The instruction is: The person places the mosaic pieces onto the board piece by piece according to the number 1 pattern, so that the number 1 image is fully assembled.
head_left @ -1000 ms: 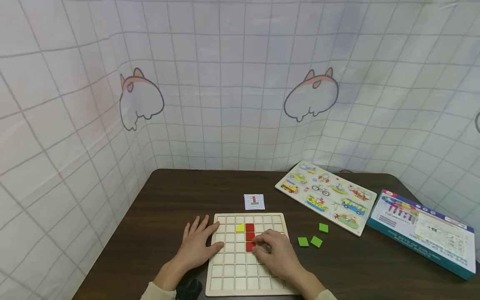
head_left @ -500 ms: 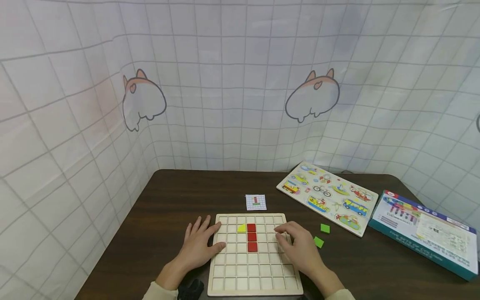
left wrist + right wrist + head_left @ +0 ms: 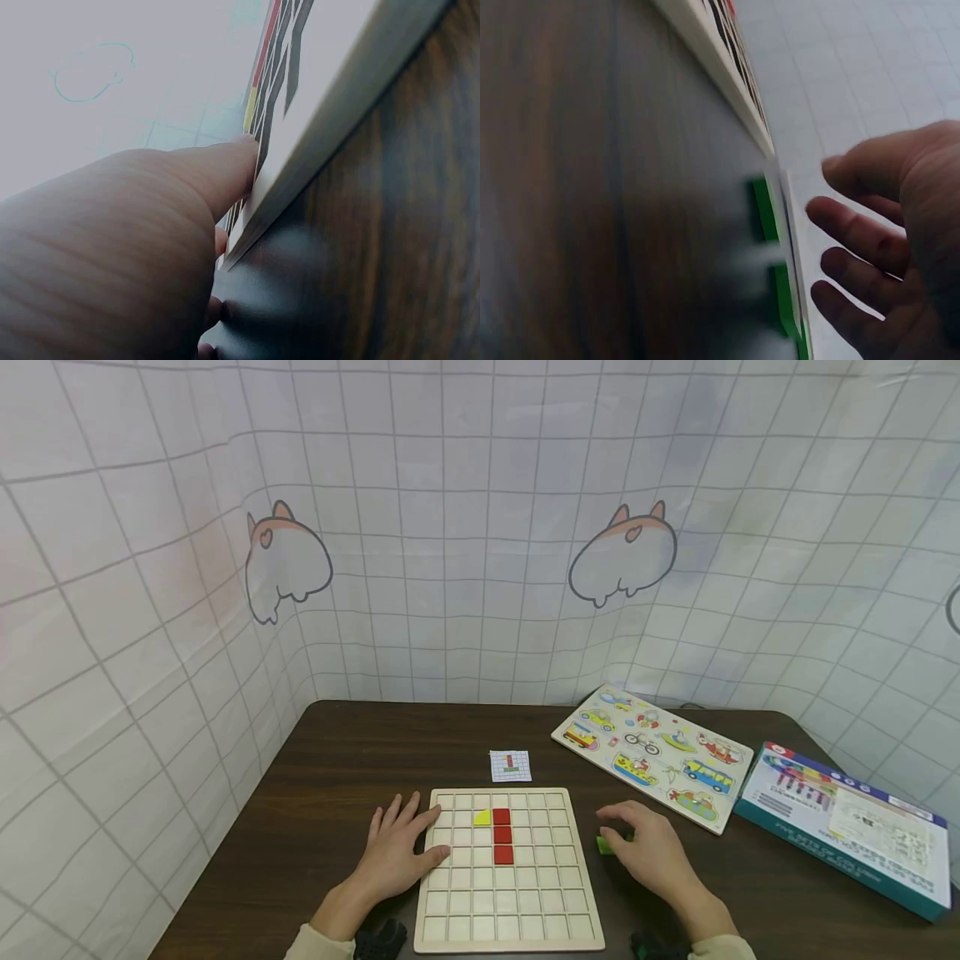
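Observation:
My left hand [image 3: 393,853] lies with spread fingers at the left edge of a wooden grid board [image 3: 457,906]; its thumb and index fingertip rest on the border. In the left wrist view the thumb [image 3: 225,169] presses the board's rim. Three red square tiles [image 3: 502,835] form a column on the board, and a yellow tile [image 3: 482,817] with a rounded corner sits left of the top one. My right hand [image 3: 656,852] hovers right of the board over the green square tiles [image 3: 604,846]. In the right wrist view its bent fingers are apart, above the green tiles [image 3: 764,210].
Behind the board lies a small pattern card [image 3: 510,766] with a red and green figure. A vehicle picture board [image 3: 652,756] and a teal-sided box [image 3: 847,827] lie to the right. The dark table [image 3: 360,743] meets a draped checked cloth [image 3: 465,568] at the back.
My right hand has left the red tiles and moved right, off the board, to the green tiles, covering most of them. The left hand has stayed on the board's edge.

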Demonstrator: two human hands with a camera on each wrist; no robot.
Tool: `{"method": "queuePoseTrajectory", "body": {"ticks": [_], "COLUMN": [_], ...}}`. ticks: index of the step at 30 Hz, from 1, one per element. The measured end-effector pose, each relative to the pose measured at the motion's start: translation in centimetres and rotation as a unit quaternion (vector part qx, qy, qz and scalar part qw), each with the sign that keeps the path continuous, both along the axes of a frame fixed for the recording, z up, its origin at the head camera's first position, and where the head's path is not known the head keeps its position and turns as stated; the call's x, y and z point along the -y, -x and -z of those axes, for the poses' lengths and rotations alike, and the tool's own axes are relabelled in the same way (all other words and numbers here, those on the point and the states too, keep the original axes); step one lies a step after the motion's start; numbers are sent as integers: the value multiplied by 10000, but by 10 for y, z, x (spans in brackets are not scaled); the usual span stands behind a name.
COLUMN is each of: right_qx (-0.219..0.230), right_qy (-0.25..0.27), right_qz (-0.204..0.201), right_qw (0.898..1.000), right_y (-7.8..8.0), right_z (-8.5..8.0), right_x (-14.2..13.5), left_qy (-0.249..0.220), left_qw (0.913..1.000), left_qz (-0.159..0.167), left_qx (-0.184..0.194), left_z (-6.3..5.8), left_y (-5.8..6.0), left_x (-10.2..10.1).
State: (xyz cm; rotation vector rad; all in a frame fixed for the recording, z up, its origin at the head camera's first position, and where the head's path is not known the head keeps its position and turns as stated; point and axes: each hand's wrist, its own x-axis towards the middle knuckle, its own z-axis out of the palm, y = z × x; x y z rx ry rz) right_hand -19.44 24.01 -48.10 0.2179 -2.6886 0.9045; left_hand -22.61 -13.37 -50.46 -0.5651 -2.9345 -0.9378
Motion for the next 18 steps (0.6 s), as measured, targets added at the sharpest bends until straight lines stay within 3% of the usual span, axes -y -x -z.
{"method": "queuePoseTrajectory", "body": {"ticks": [7,18], "right_qx": [567,935], "right_qy": [-266,-375], "right_qz": [24,-179], "right_qw": [9980,9948], "right_y": [-1,-1], "right_z": [-2,-4], "right_x": [-19,-18], "left_qy": [8,31], "left_qw": [10000,10000], "left_qz": [13,-7], "left_qx": [-23,1], "left_z": [-1,1], "left_y": [0,1], "left_x": [0,0]}}
